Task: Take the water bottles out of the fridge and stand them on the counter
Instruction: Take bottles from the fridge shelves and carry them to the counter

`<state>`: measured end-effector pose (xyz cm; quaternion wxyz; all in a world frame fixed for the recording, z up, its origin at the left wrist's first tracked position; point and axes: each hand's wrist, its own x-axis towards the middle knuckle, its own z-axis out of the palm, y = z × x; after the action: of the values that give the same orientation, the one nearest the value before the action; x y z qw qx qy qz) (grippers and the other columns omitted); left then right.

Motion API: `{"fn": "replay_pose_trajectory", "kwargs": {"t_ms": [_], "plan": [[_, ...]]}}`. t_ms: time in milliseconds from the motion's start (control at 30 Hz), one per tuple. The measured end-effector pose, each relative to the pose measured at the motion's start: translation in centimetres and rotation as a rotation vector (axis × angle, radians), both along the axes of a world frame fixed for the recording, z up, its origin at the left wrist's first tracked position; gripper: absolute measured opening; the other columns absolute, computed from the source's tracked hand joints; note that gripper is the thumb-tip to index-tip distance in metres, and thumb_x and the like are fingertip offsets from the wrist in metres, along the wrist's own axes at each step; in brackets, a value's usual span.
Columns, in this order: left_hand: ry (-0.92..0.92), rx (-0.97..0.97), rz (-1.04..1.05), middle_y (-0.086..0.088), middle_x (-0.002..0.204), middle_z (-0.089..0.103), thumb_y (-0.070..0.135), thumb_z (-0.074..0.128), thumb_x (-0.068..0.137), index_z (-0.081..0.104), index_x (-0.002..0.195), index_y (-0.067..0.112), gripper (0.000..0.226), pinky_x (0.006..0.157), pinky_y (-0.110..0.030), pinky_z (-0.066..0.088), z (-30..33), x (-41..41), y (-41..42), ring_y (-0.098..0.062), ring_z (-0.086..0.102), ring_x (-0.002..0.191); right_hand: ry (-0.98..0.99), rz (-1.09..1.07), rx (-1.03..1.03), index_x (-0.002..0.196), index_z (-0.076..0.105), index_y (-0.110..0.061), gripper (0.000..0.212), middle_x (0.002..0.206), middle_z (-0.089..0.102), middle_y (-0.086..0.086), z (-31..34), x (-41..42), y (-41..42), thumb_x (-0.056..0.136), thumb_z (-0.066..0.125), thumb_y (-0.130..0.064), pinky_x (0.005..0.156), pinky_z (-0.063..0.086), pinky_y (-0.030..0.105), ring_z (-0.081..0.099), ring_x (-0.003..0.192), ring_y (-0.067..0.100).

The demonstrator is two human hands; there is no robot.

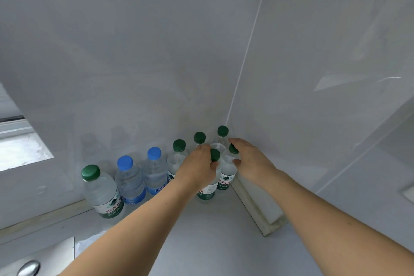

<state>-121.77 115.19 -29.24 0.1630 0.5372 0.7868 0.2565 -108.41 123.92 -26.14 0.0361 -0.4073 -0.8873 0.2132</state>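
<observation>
Left hand [198, 167]: fingers curled round the shoulder of a green-capped bottle [209, 186], just below its cap. Right hand [248, 159]: fingers closed on the neck and shoulder of the neighbouring bottle [227, 172]. Both bottles stand in the counter [201, 242] corner, against the wall, beside a row of others, including two blue-capped bottles [143, 177]. Judgement: full, moderately heavy, thin plastic yielding under squeeze, possibly damp and slippery; the label band would give the surer hold. Long axes vertical, caps up.
</observation>
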Motion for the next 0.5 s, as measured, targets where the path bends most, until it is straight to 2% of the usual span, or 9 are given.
{"fn": "replay_pose_trajectory", "kwargs": {"t_ms": [167, 367, 500], "plan": [[0.028, -0.037, 0.022, -0.009, 0.116, 0.054, 0.027, 0.055, 0.094, 0.049, 0.113, 0.008, 0.027, 0.078, -0.031, 0.041, 0.4, 0.5, -0.4, -0.027, 0.055, 0.101, -0.004, -0.019, -0.001, 0.15, 0.025, -0.015, 0.062, 0.158, 0.021, 0.002, 0.6, 1.7, -1.6, 0.094, 0.05, -0.007, 0.113, 0.015, 0.021, 0.023, 0.144, 0.017], [0.069, -0.019, 0.001, -0.011, 0.131, 0.047, 0.025, 0.05, 0.096, 0.042, 0.13, 0.007, 0.039, 0.085, -0.034, 0.043, 3.2, 2.7, -2.2, -0.028, 0.053, 0.111, 0.028, -0.047, 0.025, 0.147, 0.031, -0.012, 0.056, 0.152, 0.031, 0.004, 4.6, 5.3, -5.8, 0.095, 0.052, -0.014, 0.108, 0.022, 0.021, 0.029, 0.14, 0.017], [0.148, -0.004, -0.051, -0.011, 0.136, 0.047, 0.026, 0.044, 0.098, 0.039, 0.135, 0.009, 0.041, 0.089, -0.04, 0.046, 5.8, 4.3, -4.2, -0.031, 0.05, 0.115, 0.018, -0.11, 0.051, 0.15, 0.024, -0.015, 0.061, 0.157, 0.022, 0.0, 6.8, 8.3, -8.6, 0.096, 0.052, -0.023, 0.112, 0.017, 0.02, 0.023, 0.143, 0.014]]}}
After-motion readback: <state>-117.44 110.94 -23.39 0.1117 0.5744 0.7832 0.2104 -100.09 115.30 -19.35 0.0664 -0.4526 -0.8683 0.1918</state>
